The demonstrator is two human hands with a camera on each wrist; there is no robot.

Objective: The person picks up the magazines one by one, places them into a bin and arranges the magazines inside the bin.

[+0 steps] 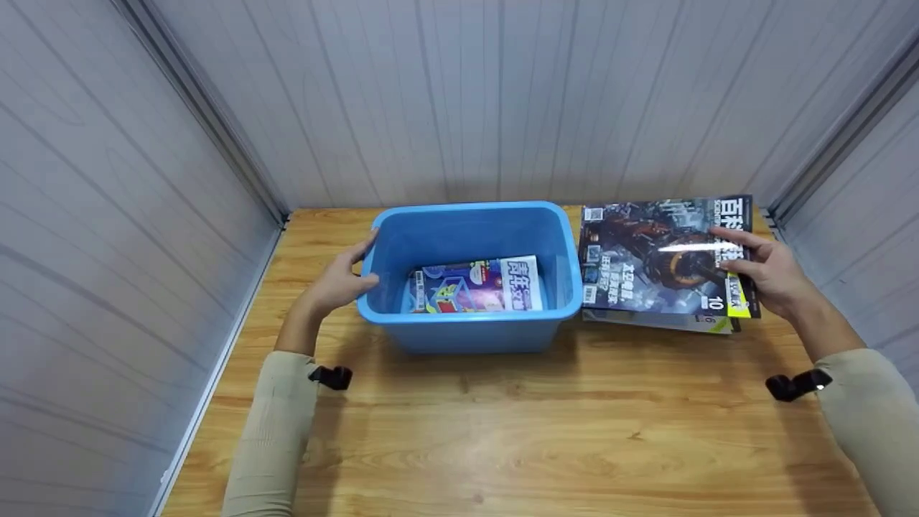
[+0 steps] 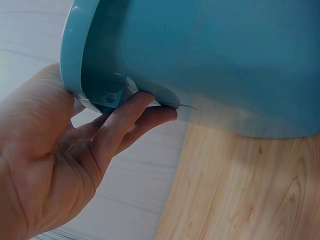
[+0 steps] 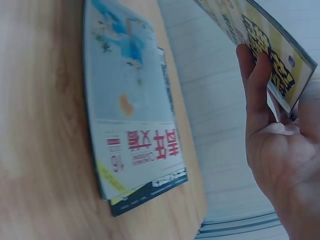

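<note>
My left hand (image 1: pixel 337 281) curls round the rim of the blue bin (image 1: pixel 470 337) at nine o'clock. The bin sits between my hands. At three o'clock my right hand (image 1: pixel 764 271) pinches the top magazine (image 1: pixel 657 258), lifted off the stack (image 3: pixel 135 145), long axis toward the bin.
</note>
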